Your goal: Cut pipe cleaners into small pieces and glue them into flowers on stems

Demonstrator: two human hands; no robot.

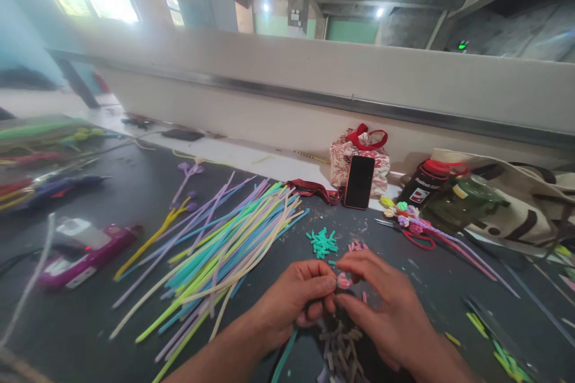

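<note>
Near the bottom centre, my left hand (pixel 309 290) is closed, its thumb and fingers pinched at the left side of a small pink piece (pixel 344 280). A teal stem (pixel 285 356) hangs below this hand. My right hand (pixel 381 302) is on the piece's other side, thumb and forefinger apart around it; whether they touch it is hard to tell. Just beyond the hands lie a pile of short teal pieces (pixel 322 243) and some short pink pieces (pixel 358 245). Grey-brown short pieces (pixel 341 350) lie beneath them.
Long coloured fuzzy stems (pixel 224 245) spread to the left, near a purple glue gun (pixel 85 257). A phone (pixel 359 182) leans against a patterned bag (pixel 339 158). Scissors (pixel 390 224), finished flowers (pixel 415 224), a black bottle (pixel 420 185) and yellow-green pieces (pixel 505 353) lie rightward.
</note>
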